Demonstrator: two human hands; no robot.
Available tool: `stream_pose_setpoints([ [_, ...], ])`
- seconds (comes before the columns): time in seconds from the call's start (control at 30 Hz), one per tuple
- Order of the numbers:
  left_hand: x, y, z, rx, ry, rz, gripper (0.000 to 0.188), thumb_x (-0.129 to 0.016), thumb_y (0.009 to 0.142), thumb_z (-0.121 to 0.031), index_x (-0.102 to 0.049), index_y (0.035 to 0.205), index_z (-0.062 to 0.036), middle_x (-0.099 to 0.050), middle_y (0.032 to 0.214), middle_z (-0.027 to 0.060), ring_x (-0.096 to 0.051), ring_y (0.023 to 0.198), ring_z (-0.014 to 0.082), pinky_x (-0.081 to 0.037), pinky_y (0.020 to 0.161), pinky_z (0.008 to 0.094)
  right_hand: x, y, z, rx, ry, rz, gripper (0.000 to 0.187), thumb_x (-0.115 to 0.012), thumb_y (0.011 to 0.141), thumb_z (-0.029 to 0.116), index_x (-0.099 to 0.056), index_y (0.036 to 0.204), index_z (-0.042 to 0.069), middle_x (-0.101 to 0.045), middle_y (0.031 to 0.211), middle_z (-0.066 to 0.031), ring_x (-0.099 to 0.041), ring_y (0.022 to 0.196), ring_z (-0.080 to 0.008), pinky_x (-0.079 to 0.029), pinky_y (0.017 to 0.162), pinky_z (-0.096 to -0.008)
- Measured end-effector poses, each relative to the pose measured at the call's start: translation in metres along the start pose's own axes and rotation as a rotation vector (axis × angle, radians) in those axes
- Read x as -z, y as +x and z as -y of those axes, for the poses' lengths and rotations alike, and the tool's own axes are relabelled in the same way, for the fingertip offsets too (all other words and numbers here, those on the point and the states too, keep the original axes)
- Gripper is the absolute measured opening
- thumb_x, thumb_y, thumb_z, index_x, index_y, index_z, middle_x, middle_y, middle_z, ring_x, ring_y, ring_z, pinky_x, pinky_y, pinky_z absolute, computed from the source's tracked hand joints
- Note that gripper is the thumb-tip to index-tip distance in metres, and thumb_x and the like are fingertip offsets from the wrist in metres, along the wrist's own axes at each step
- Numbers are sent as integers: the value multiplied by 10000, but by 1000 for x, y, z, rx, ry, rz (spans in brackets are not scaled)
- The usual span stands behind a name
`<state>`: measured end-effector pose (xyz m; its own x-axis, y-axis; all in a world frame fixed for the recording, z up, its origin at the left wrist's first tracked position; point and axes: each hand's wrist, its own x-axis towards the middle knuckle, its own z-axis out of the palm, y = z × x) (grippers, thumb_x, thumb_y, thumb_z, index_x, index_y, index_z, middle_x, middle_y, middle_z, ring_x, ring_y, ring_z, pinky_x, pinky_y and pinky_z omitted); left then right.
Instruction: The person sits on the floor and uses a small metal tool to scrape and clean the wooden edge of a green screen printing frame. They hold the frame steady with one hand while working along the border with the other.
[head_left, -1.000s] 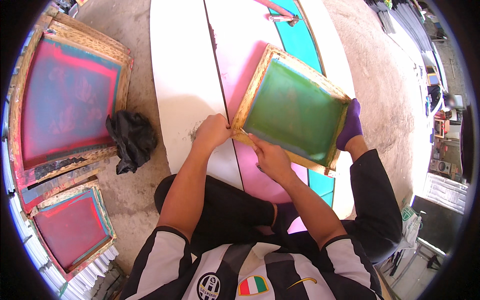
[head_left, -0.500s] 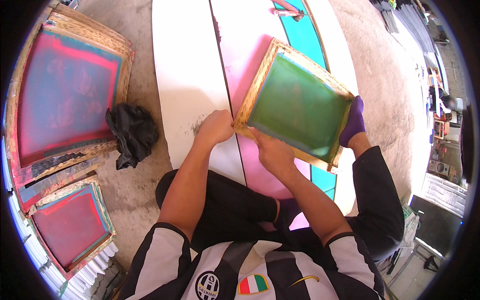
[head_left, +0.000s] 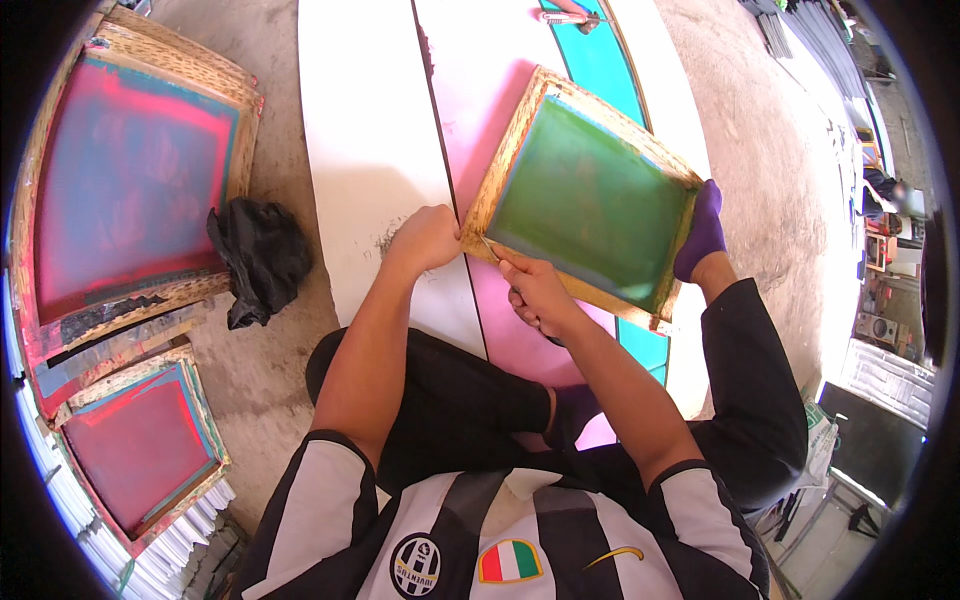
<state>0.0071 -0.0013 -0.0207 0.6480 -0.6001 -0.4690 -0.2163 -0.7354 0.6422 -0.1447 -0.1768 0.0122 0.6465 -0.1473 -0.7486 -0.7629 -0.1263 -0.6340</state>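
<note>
A wooden printing frame (head_left: 520,145) with green mesh (head_left: 590,205) lies tilted over a pink panel (head_left: 480,90) on the floor. My left hand (head_left: 425,238) rests closed at the frame's near left corner, touching its wooden edge. My right hand (head_left: 535,290) sits just below that corner and pinches a thin pointed tool (head_left: 490,247) whose tip meets the frame's inner edge. My foot in a purple sock (head_left: 702,230) presses against the frame's right side.
A white panel (head_left: 360,130) and a turquoise panel (head_left: 610,70) flank the pink one. A black rag (head_left: 258,255) lies on the concrete to the left. Two red-stained wooden frames (head_left: 130,170), (head_left: 140,445) lean at far left.
The view has shifted slightly. Both hands stay at the frame's near corner, with the right hand working a little closer to the inner edge.
</note>
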Motion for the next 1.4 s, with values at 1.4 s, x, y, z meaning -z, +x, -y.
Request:
stream_pose_setpoints([
  [1.4,1,-7,-3,-28,-4,-29,146,-676,790,-101,-766,812,11,-693,802,287,-714,772,452,-564,743,520,-3,-18,14,284,-843,-259,438,-534,1063,281,-592,1496,262,-739,960,-253,-722,898,-463,-567,783,-585],
])
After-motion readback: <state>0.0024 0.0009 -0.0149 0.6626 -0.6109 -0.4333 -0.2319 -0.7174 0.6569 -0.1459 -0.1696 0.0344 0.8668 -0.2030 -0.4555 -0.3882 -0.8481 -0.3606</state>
